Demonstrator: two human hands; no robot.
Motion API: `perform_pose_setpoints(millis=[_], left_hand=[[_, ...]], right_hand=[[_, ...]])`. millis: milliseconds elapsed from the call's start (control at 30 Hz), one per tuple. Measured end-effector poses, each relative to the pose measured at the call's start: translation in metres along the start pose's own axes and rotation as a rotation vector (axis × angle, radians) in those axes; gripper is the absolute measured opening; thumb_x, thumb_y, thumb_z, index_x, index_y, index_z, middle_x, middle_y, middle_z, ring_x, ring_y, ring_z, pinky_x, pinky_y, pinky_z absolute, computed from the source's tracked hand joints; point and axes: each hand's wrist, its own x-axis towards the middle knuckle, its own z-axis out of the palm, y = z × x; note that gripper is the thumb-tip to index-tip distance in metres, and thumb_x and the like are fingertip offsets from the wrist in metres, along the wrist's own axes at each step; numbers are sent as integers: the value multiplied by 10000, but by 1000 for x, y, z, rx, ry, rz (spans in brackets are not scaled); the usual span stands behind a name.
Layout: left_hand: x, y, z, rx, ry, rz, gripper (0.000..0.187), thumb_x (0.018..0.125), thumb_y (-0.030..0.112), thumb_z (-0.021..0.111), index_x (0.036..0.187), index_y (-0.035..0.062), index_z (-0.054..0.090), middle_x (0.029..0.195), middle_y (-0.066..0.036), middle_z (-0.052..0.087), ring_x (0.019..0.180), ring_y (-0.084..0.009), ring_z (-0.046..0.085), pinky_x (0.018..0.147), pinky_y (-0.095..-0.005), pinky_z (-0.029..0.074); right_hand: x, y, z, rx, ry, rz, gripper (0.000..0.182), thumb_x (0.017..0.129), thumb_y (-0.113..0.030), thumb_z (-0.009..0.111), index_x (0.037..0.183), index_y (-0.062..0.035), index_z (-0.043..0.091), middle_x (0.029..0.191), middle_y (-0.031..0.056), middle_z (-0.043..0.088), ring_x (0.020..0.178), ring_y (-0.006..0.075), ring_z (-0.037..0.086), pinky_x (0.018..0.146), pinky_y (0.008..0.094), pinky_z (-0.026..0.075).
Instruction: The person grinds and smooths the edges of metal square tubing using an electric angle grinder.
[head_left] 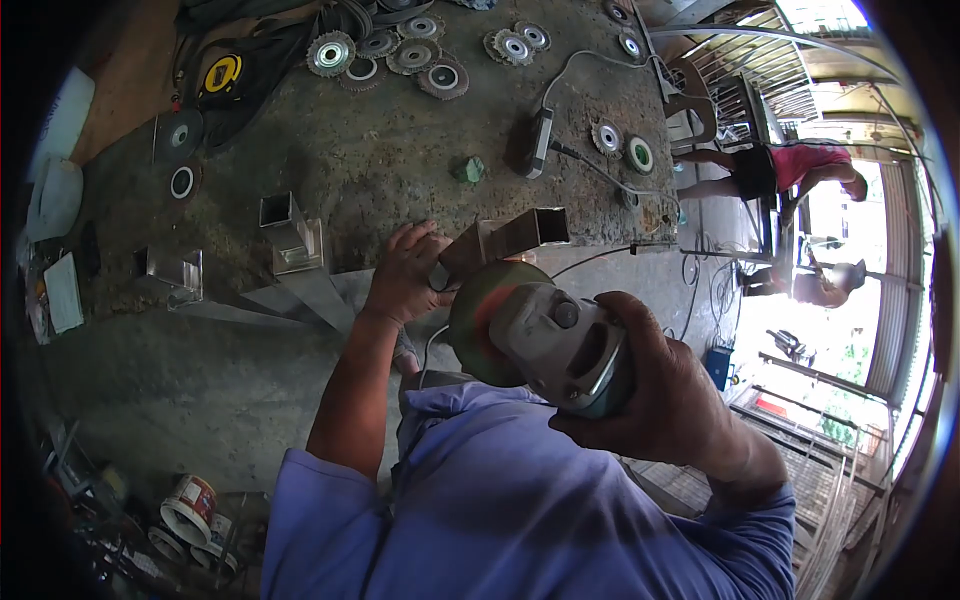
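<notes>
My right hand (665, 385) is wrapped round the body of an angle grinder (560, 345), held in front of my chest. The grinder's round disc (470, 335) faces left, its upper edge overlapping a square metal tube (492, 243) in this view. That tube lies at the near edge of the worn workbench (370, 175), its hollow end pointing right. Gripping the tube's left part is my left hand (408, 268), its fingers over the top and thumb near the disc. Further left, two more square-tube pieces (290, 235) rest at the bench edge.
Several worn grinding discs (413, 56) lie along the bench's far side, near a yellow-and-black tape measure (222, 74). A corded socket block (540, 145) and a green lump (468, 170) sit mid-bench. Buckets (188, 508) stand lower left. Two people (815, 160) are at the right.
</notes>
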Motion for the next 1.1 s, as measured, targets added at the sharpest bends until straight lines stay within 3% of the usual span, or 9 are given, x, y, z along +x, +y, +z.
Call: perform_pose_setpoints(millis=[267,567,767,1100], left_hand=[[1,2,-1,-34,-14,-19,858,548,498,908,1258,128,602,1267,-52,628,1366,-264,477,1187,-474,321],[1,2,-2,-12,-31,-18,863,554,519,902,1264,130,601,1259,-30,630,1373,-251,475,1181,-481,324],[2,3,-3,-31,-45,-19,854,568,521,894,1265,122,604,1252,-22,636,1371,-248,479,1184,-482,322],[3,2,-4,-48,-36,3,829,603,541,875,1265,118,610,1237,-29,639,1364,-249,483,1191,-482,313]], right_hand=[[4,-2,-18,-1,-94,153,953,707,-328,904,1414,-39,334,1016,292,692,943,460,714,806,488,591],[7,4,-20,33,-87,60,963,706,-348,904,1410,-27,332,1030,299,691,962,468,710,826,490,584],[7,2,-28,12,-134,138,934,714,-325,902,1399,-30,339,1026,291,689,954,464,710,826,474,581],[11,3,-29,-3,-137,74,940,714,-327,898,1402,-33,329,1007,282,689,945,457,713,807,479,583]])
